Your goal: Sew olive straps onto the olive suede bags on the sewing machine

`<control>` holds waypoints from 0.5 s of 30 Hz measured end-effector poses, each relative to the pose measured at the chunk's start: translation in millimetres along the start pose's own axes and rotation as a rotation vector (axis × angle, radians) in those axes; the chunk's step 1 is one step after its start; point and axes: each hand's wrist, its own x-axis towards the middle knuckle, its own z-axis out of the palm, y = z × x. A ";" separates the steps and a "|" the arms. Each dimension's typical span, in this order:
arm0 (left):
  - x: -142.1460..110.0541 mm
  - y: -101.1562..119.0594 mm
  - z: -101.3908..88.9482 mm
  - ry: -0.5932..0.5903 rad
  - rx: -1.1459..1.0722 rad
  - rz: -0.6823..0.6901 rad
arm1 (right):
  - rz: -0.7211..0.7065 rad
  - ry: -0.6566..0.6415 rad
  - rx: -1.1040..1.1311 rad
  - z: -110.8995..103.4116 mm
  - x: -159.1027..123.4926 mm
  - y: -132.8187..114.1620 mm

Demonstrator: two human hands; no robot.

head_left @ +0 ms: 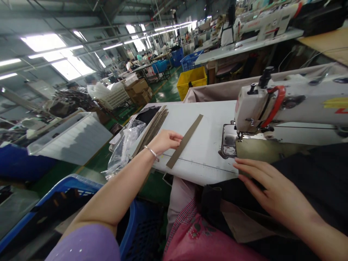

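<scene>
My left hand (165, 140) is over the white sewing table (212, 136), thumb and fingers pinched at the left edge of a flat olive-brown fabric strip (186, 139). The strip lies slanted across the table. Just left of that hand is a stack of similar strips (152, 128). My right hand (262, 177) has its fingers stretched out, by the table's front edge and over dark fabric (307, 174). Beyond its fingertips is the sewing machine (252, 108), its needle area above the metal plate (229, 139). An olive piece (255, 148) lies beside the plate.
Crumpled clear plastic (126, 143) hangs at the table's left end. A blue crate (81, 181) stands low on my left, near a white bin (73, 136). Behind the table are a yellow crate (191, 81) and another sewing machine (261, 27). People are farther back.
</scene>
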 end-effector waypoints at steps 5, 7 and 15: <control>-56.4 46.8 48.8 -0.411 0.157 0.278 | -0.029 -0.057 -0.057 14.2 32.6 -12.8; -68.6 52.5 63.0 -0.585 0.154 0.402 | -0.044 -0.092 -0.094 15.3 33.6 -12.3; 11.6 2.9 129.6 -0.185 0.614 0.941 | -0.170 -0.095 -0.104 -4.4 2.8 -33.0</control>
